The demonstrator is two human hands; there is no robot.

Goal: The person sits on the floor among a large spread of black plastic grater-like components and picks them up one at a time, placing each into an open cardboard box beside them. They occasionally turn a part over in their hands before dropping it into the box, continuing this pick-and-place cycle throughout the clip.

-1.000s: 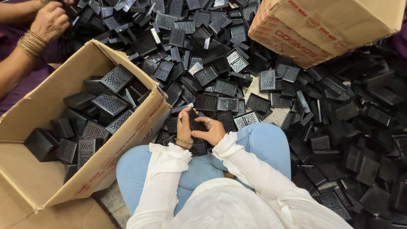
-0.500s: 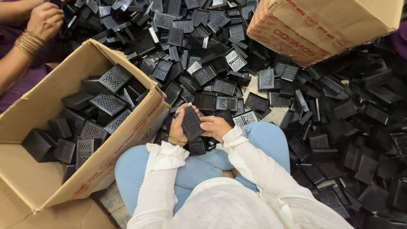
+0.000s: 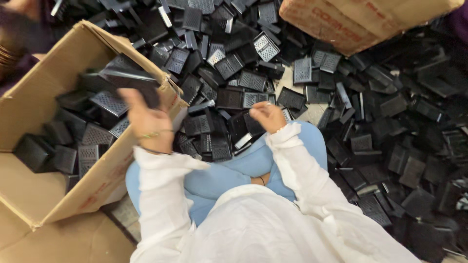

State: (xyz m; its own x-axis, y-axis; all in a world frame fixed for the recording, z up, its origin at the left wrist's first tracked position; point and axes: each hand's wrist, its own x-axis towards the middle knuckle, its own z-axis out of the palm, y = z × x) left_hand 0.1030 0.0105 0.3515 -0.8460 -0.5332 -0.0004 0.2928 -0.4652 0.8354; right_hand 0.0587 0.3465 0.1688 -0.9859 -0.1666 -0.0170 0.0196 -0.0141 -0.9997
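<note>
Black plastic everywhere, that's the first thing I get off the head view, and it's the only view I've got. The left hand [image 3: 148, 122] is up around 9 o'clock from centre, fingers wrapped on a black plastic piece [image 3: 127, 80] that's blurred. It looks flat and rectangular, long axis running roughly 9 to 3 o'clock, slightly tipped, hanging right over the rim of the open cardboard box [image 3: 58, 195]. Can't tell from the blur whether the mesh side faces up or down.

The box fills the 7 to 10 o'clock side, plain brown corrugated board with flaps splayed out, already holding a bunch of the same pieces, some showing a grey grid-like mesh face, others a plain dark back.

The right hand [image 3: 267, 116] sits just past centre toward 12 o'clock, fingers loosely curled, and I can't tell if there's anything small in it. It's hovering just above the heap of black parts [image 3: 390, 122], which spreads from 11 round to 4 o'clock, all little boxy trays lying at every angle.

Both sleeves are white, soft and rumpled, over light blue trousers [image 3: 214, 178], knees folded. A second cardboard box [image 3: 351, 19] pokes in at 1 o'clock, tilted. Another person's arm with bangles [image 3: 7, 53] shows at the 10 o'clock edge, very blurred.
</note>
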